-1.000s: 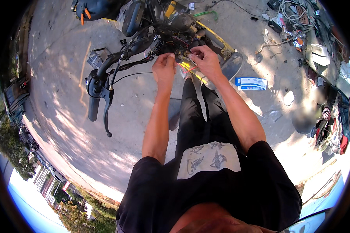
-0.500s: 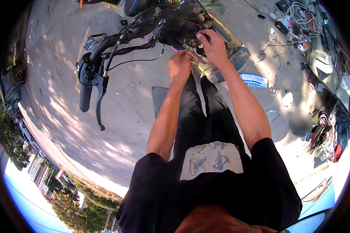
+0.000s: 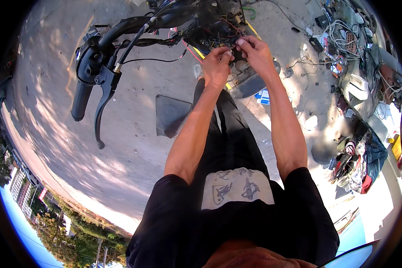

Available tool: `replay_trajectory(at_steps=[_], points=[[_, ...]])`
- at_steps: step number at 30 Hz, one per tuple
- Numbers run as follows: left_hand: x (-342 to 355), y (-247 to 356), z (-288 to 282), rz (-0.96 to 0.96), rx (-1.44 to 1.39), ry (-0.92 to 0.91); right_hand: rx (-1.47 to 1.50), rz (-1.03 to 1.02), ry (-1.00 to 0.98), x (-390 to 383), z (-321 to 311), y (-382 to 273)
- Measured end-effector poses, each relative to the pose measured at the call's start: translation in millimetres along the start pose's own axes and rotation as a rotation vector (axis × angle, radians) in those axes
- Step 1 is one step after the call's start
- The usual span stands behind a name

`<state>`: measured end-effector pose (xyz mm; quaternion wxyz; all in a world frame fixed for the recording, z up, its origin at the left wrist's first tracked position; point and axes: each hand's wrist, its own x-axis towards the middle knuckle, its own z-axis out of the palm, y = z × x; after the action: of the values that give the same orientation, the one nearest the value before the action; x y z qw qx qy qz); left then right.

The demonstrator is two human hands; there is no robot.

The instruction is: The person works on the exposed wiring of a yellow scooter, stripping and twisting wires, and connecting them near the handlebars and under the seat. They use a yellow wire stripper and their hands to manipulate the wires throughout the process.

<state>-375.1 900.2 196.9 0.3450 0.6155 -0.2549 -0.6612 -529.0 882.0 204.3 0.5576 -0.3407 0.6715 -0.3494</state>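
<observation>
We are looking down at a tangle of wires [image 3: 207, 33] in the upper middle of the frame, and our two hands are working at its lower edge. Our left hand [image 3: 216, 68] is holding its thumb and forefinger close together; whether they are pinching a strand, we cannot tell. Our right hand [image 3: 258, 56], just beside it on the right, is also holding thumb and fingertips close together, and anything lying between them is too small for us to make out. A red wire [image 3: 193, 54] is slanting down just left of the left hand. In the upper left, a black handlebar [image 3: 125, 26] is curving toward a grip [image 3: 81, 102] and a brake lever [image 3: 104, 100]. Left of the left forearm, a dark flat sheet [image 3: 169, 111] is lying on the ground [image 3: 125, 174]. A blue-and-white box [image 3: 261, 97] is showing beside the right forearm, and pale cables [image 3: 341, 41] are cluttering the upper right of the frame
</observation>
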Motion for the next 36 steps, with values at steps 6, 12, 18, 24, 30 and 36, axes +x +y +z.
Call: replay_trajectory(at_steps=[6,12,18,24,30,36], points=[[4,-1,9,0.071,0.001,-0.001,0.001,0.061,-0.051,-5,0,-13],[8,-6,15,0.083,-0.009,0.004,0.052,0.088,-0.054,-7,-1,-12],[15,-21,17,0.21,0.089,0.071,0.056,0.074,-0.053,-1,0,-10],[16,-25,12,0.263,0.288,0.166,0.043,-0.003,0.045,-2,11,-11],[13,-26,12,0.492,0.494,0.251,0.048,-0.002,0.077,-2,14,-7],[19,-32,12,0.573,0.502,0.291,-0.12,-0.038,0.122,-1,14,-1]])
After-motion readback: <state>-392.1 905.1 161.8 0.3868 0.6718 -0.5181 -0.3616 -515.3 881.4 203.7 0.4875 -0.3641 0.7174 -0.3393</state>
